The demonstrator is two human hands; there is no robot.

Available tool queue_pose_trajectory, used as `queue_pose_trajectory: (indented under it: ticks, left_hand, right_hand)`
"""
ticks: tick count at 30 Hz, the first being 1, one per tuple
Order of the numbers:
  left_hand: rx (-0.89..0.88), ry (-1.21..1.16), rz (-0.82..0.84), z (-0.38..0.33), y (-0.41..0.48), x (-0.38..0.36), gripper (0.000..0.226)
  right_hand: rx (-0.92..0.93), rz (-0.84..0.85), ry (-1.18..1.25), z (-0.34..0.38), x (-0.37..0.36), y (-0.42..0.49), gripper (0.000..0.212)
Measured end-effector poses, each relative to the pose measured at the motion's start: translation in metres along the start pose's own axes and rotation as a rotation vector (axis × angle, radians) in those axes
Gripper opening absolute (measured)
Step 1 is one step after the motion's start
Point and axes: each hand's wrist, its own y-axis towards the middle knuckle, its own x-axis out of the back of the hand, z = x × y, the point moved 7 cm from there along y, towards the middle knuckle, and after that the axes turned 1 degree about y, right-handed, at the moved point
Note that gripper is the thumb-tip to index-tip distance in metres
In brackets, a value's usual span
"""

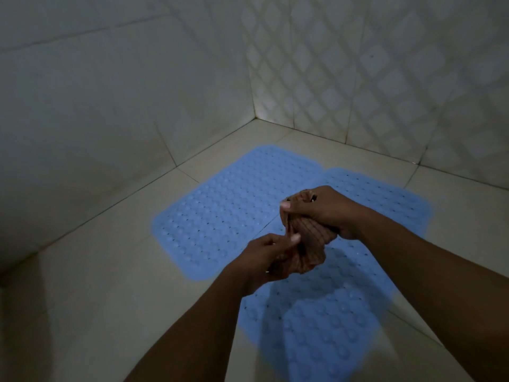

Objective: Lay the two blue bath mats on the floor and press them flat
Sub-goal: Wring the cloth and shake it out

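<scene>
Two blue studded bath mats lie flat on the tiled floor, side by side near the corner. The left mat point(228, 213) is fully in view. The right mat point(330, 312) is partly hidden by my arms and their shadow. Above the mats both hands hold a brownish striped cloth point(305, 244), bunched up between them. My right hand point(325, 210) is clenched round its upper part. My left hand point(267, 257) pinches its lower end.
Tiled walls meet in a corner point(256, 117) just beyond the mats; the right wall has a diamond pattern. Pale floor tiles point(110, 285) stretch to the left of the mats. The light is dim.
</scene>
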Motion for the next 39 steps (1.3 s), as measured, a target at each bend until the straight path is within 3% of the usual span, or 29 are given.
queue_pose_trajectory:
  ticks: [5,8,12,15,20,24,30,34,37,39]
  left_hand:
    - [0.010,-0.064,-0.192,0.002,0.012,0.008,0.011]
    - [0.064,-0.171,-0.303,0.009,0.015,0.028,0.016]
    - [0.021,-0.204,-0.416,0.008,0.020,0.039,0.032]
    - [0.020,-0.131,-0.416,0.000,0.021,0.033,0.045]
    - [-0.106,0.217,-0.489,-0.027,0.033,0.044,0.048]
    - [-0.147,0.308,-0.515,-0.057,0.041,0.055,0.045]
    - [-0.031,0.417,-0.396,-0.093,0.051,0.062,0.043]
    - [-0.162,0.322,-0.357,-0.137,0.043,0.065,0.040]
    - [-0.180,0.316,-0.253,-0.182,0.025,0.058,0.030]
    - [-0.166,0.468,-0.086,-0.221,0.005,0.042,0.051]
  right_hand:
    - [-0.074,-0.037,-0.008,-0.012,0.016,0.001,0.025]
    - [-0.120,-0.145,0.008,-0.027,0.037,0.006,0.026]
    - [-0.261,-0.171,0.009,-0.053,0.047,0.011,0.060]
    - [-0.295,-0.159,0.025,-0.060,0.049,0.011,0.060]
    - [-0.327,0.070,0.011,-0.058,0.040,0.011,0.036]
    - [-0.349,0.268,0.028,-0.048,0.031,0.010,0.048]
    - [-0.282,0.406,-0.534,-0.035,0.011,0.021,0.037]
    - [-0.194,0.253,-0.569,0.009,0.030,0.034,0.010]
    - [-0.156,0.090,-0.574,0.069,0.064,0.030,0.020]
    - [-0.144,0.029,-0.615,0.120,0.087,0.018,0.029]
